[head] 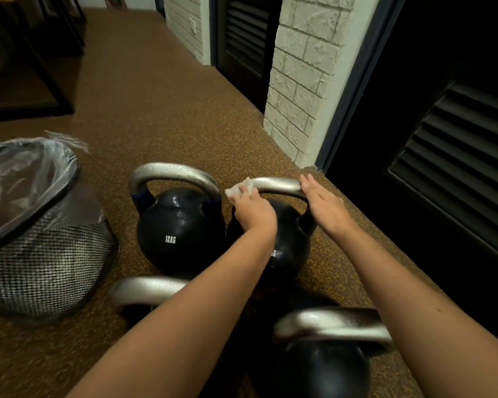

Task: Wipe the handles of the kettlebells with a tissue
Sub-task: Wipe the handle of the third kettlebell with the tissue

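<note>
Left hand (253, 209) pinches a crumpled white tissue (240, 189) and presses it vs the left bend of the silver handle (276, 184) on the far-right kettlebell (288, 245). Right hand (324, 203) lies flat on the handle's right end, fingers straight, not wrapped, steadying the bell w/o gripping.

Step in hand, as I read it: wiping this handle, w/ the tissue at its left corner. The top bar btwn the two hands and the right bend under the palm look not yet covered, though the view can't show what is clean.

Next move prob. calls for sliding the tissue along the bar toward the right hand, then lifting that hand so the tissue reaches the right bend.

Just left stands a 12KG kettlebell (180, 228); its handle seems to carry droplets, hard to be sure in this light. Two more kettlebells sit nearer the camera, the near-left one (147, 290) mostly hidden by the forearm, the near-right one (328, 366) in plain view. All are on the speckled floor (161, 116). A lined mesh bin (41, 254) stands at left, handy for the used tissue.
</note>
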Motion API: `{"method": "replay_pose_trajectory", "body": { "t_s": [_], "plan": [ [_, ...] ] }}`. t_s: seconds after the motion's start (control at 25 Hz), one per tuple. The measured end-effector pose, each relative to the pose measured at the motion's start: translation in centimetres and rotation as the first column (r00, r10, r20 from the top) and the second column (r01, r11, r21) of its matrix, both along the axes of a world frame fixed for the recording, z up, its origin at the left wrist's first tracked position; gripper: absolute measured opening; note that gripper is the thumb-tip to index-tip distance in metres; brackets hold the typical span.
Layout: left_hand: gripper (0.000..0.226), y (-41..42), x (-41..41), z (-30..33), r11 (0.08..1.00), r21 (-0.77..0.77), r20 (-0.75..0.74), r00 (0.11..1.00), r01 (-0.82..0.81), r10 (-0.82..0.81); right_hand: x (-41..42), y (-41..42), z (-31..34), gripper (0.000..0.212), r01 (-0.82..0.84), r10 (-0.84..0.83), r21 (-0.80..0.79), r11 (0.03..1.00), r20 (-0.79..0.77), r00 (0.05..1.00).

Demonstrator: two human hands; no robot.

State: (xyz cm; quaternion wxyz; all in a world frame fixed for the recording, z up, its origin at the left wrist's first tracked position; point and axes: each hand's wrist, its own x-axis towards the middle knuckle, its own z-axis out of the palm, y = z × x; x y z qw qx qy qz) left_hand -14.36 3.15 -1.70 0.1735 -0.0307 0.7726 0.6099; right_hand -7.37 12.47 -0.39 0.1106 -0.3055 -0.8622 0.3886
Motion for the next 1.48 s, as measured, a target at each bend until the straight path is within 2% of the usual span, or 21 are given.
{"method": "replay_pose_trajectory", "body": {
  "t_s": [0.12,0.2,0.28,0.36,0.44,0.52,0.56,0.68,0.84,0.92,1.04,1.08,1.12,1.16,1.2,1.28,1.36,1.48],
  "plan": [
    [0.045,-0.1,0.6,-0.9,0.973,-0.190,-0.278,0.943,0.132,-0.182,0.0,-0.1,0.0,0.045,0.010,-0.010,-0.001,1.000,-0.003,1.000],
    [0.045,0.4,0.8,-1.2,0.914,-0.349,-0.409,0.843,0.209,-0.349,0.0,-0.2,0.1,0.046,0.021,-0.021,-0.011,1.000,-0.007,1.000],
    [0.047,0.7,0.3,-1.7,0.828,-0.491,-0.445,0.738,0.271,-0.506,0.1,-0.2,0.2,0.046,0.025,-0.025,-0.016,1.000,-0.002,1.000],
    [0.046,0.3,-1.4,-2.0,0.780,-0.558,-0.464,0.674,0.282,-0.575,0.1,-0.1,0.2,0.047,0.032,-0.031,-0.008,0.999,0.011,0.999],
    [0.038,-0.5,-3.8,-1.6,0.807,-0.519,-0.476,0.689,0.281,-0.546,0.1,-0.1,0.0,0.048,0.057,-0.056,-0.015,0.998,0.011,0.998],
    [0.033,-1.4,-6.0,-0.2,0.821,-0.459,-0.368,0.769,0.339,-0.523,0.1,-0.1,-0.2,0.049,0.053,-0.053,-0.002,0.999,0.012,0.999],
    [0.034,-1.6,-6.6,0.4,0.803,-0.456,-0.308,0.779,0.383,-0.546,0.1,-0.1,-0.2,0.048,0.035,-0.036,0.016,0.999,0.020,0.999],
    [0.034,-1.2,-6.5,1.5,0.736,-0.493,-0.316,0.692,0.464,-0.649,0.1,0.0,0.0,0.045,0.005,-0.006,0.026,1.000,0.027,1.000],
    [0.029,-0.6,-6.0,0.6,0.668,-0.547,-0.490,0.454,0.505,-0.744,0.2,0.0,0.0,0.045,0.024,-0.024,0.008,1.000,0.011,1.000],
    [0.027,-1.2,-7.1,0.0,0.676,-0.552,-0.496,0.460,0.488,-0.736,0.2,0.0,0.0,0.046,0.031,-0.031,-0.003,1.000,0.008,0.999],
    [0.030,-2.2,-8.0,-0.7,0.708,-0.569,-0.458,0.554,0.418,-0.695,0.1,0.1,-0.2,0.046,0.030,-0.030,-0.016,0.999,0.000,1.000],
    [0.030,-2.4,-7.5,-0.8,0.721,-0.559,-0.492,0.536,0.409,-0.686,0.1,0.0,-0.2,0.046,0.032,-0.032,-0.014,0.999,0.000,0.999],
    [0.033,-2.4,-6.8,-0.9,0.723,-0.549,-0.544,0.477,0.419,-0.690,0.1,0.0,-0.2,0.045,0.036,-0.036,-0.009,0.999,-0.002,0.999],
    [0.039,-2.3,-6.0,-1.2,0.695,-0.574,-0.581,0.382,0.433,-0.718,0.1,0.0,-0.2,0.045,0.037,-0.038,-0.009,0.999,-0.005,0.999],
    [0.044,-2.3,-5.2,-1.4,0.631,-0.653,-0.572,0.274,0.418,-0.773,0.1,-0.1,-0.1,0.045,0.035,-0.035,-0.009,0.999,-0.004,0.999],
    [0.053,-2.8,-4.3,-1.9,0.470,-0.840,-0.461,0.102,0.271,-0.882,0.2,-0.1,0.1,0.046,0.019,-0.019,-0.001,1.000,0.005,1.000],
    [0.059,-3.9,-4.8,-1.9,0.354,-0.925,-0.355,0.017,0.140,-0.935,0.3,-0.1,0.1,0.047,0.020,-0.020,-0.013,1.000,0.010,1.000],
    [0.065,-5.7,-6.7,-1.2,0.234,-0.968,-0.239,-0.039,0.095,-0.970,0.4,-0.2,0.2,0.048,0.049,-0.049,-0.053,0.997,0.006,0.999]
  ]
}}
